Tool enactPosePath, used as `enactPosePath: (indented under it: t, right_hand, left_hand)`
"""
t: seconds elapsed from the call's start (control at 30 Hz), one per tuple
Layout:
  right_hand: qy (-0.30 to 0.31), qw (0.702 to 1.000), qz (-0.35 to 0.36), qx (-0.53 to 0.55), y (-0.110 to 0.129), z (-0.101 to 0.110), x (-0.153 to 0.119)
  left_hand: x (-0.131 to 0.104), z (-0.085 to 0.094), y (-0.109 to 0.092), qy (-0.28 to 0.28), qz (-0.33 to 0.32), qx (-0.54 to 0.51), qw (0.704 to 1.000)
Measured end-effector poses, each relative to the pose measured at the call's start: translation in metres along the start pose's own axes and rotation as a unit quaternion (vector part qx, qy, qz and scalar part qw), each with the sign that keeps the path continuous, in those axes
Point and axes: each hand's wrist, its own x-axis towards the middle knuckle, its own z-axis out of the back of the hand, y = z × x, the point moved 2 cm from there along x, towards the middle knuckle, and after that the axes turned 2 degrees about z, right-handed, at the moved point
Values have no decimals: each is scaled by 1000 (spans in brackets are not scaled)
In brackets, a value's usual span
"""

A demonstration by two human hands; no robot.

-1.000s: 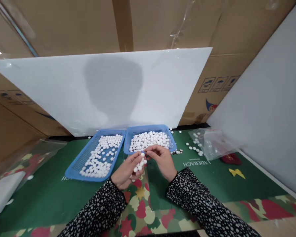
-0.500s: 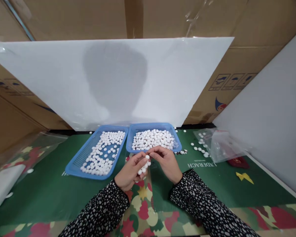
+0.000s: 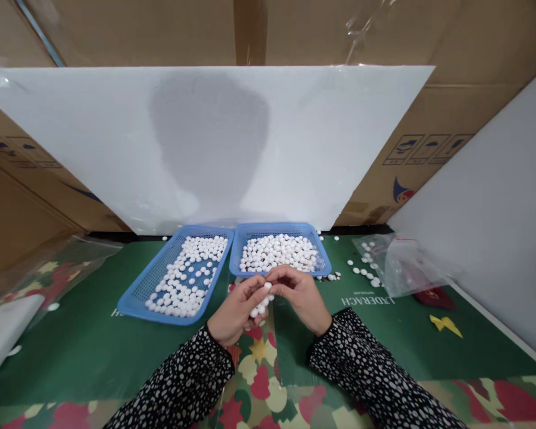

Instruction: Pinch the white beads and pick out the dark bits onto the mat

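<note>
White pieces: a cluster of small, white, rounded, smooth-looking pieces (image 3: 261, 308) is held in the left hand (image 3: 232, 313), above the green printed sheet (image 3: 80, 351), between its near edge and the baskets.
Left hand: it is cupped around the cluster, fingers curled beneath.
Right hand (image 3: 300, 298): thumb and fingertips are brought close together at the left fingertips; whether anything is pinched cannot be told.
Baskets: more such pieces are carried in a blue, rectangular, perforated plastic left basket (image 3: 136, 292) and a matching right basket (image 3: 325, 262), set at the sheet's far edge.
Weight, stiffness: judged light and hard, not easily crushed.
Slip: rolling out of a loosened palm seems likely.
Hold: each is probably best pinched across opposite sides, singly.
</note>
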Motion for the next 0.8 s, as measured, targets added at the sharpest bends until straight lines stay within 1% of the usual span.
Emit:
enactPosePath:
  t: [0.13,0.33,0.47,0.57,0.63,0.7,0.73,0.77,0.8]
  right_hand:
    - [20,999,17,-19,-1,1,2]
    - [26,998,45,-40,3,-1,2]
    - [15,998,49,-32,5,-7,1]
    - [-21,996,49,-75,4,-4,4]
    - [-72,985,61,-143,3,6,9]
    - [-116,959,104,-235,4,17,15]
    - [-126,943,132,-278,6,21,17]
    - [-124,930,156,-310,7,22,18]
    - [-107,924,172,-324,7,20,17]
  left_hand:
    - [0,0,-1,-4,-6,12,1000]
    - [-1,0,-3,-11,-16,34,999]
    - [0,1,-1,-2,-9,-11,1000]
    - [2,3,0,8,-9,-68,998]
    - [3,5,0,14,-4,-99,995]
    - [3,8,-2,15,-2,-125,992]
    - [3,11,-4,11,-4,-135,991]
    - [2,13,-7,4,-7,-143,990]
    - [2,15,-9,-5,-11,-146,989]
